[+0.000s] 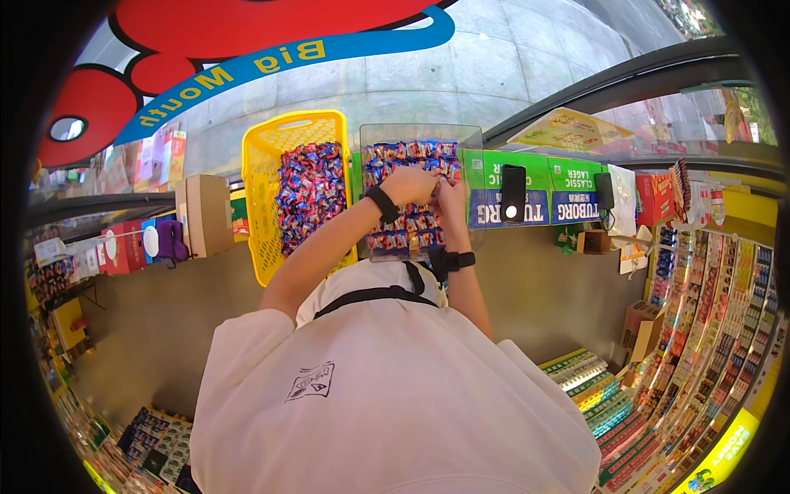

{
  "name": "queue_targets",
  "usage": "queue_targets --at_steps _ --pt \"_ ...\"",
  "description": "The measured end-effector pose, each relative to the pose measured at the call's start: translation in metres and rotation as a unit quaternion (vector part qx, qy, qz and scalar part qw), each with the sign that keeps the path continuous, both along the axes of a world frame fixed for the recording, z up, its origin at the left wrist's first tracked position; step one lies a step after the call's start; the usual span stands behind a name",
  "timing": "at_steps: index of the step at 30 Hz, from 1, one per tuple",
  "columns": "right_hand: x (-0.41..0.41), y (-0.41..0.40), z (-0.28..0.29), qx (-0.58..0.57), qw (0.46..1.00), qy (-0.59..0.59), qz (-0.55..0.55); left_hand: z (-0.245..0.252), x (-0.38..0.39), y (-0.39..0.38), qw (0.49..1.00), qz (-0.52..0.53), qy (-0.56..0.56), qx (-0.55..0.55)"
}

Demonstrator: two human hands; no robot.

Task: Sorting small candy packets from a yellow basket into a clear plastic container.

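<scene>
In front of me is a clear plastic tray (474,139) holding small wrapped sweets (412,150) set out in rows. Over the middle of these rows, my left hand (407,185) reaches in from the left. My right hand (452,196) meets it there, with the fingertips of both close together. Whether a sweet is pinched between them is too small to tell. To the left of the tray stands a yellow plastic basket (252,179), with a loose heap of similar red and blue wrapped sweets (311,194) inside.
Green and blue Tuborg cartons (540,213) stand right of the tray, bearing a black smartphone (513,185). A cardboard box (207,216) and purple bag (171,239) are left of the basket. Stocked shelves (710,346) curve along the right; window glass (494,74) rises beyond the tray.
</scene>
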State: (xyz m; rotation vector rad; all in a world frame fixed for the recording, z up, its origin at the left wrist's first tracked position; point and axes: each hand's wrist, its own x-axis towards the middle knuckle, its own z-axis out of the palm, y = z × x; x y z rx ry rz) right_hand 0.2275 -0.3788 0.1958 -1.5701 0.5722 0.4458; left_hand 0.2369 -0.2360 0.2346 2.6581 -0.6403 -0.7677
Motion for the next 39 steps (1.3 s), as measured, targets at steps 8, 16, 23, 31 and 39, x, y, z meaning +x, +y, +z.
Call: queue_targets --at_steps 8,16,23,31,39 --pt "-0.001 0.0 0.003 0.011 1.0 -0.005 -0.011 0.001 -0.006 -0.003 1.0 -0.004 -0.026 -0.001" --pt "-0.008 0.004 0.002 -0.02 0.995 -0.102 -0.003 0.039 -0.027 0.01 0.995 0.055 -0.014 -0.076" --pt "-0.026 0.039 0.07 -0.126 0.947 -0.267 0.126 0.068 -0.075 0.045 0.891 0.232 -0.268 -0.282" --pt "-0.071 0.119 0.132 -0.145 0.908 -0.287 0.268 0.084 -0.134 0.118 0.832 0.391 -0.218 -0.327" --pt "-0.117 0.221 0.08 -0.199 0.838 -0.306 0.405 -0.054 -0.201 0.187 0.718 0.565 -0.15 -0.378"
